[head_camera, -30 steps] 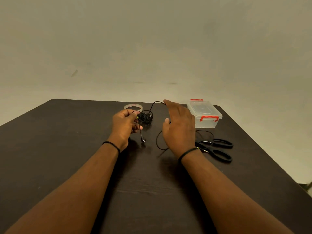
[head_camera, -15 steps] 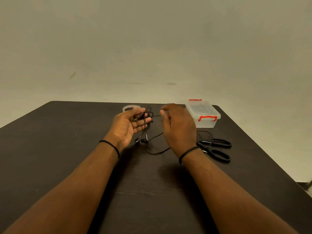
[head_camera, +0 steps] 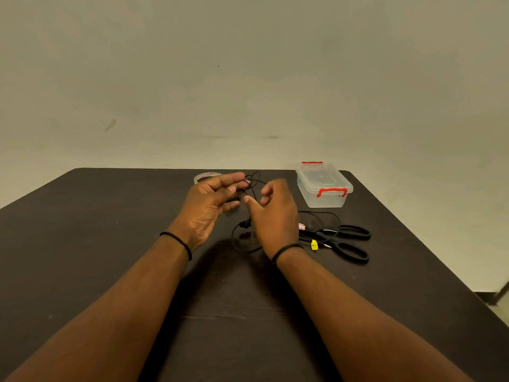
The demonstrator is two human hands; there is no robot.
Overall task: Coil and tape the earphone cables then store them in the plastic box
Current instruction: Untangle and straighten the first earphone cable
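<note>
**Two hands work a black earphone cable above the table**

Both forearms reach in from the near edge of the dark brown table, each wrist wearing a thin black band. The right hand is raised with its back to the camera; its fingers are curled loosely, and I cannot tell whether they pinch the cable. Beneath it the thin black earphone cable hangs in a loop that reaches the table, an earbud dangling by the thumb. The left hand faces palm inward, its fingers narrow and holding the gathered upper strands of the cable against the thumb.

To the right, black-handled scissors lie flat, with a second black cable crossing them, a small yellow tag on it. Farther back sits the clear plastic box with red latches, lid on. Behind the left hand, a roll of clear tape lies near the far edge.
</note>
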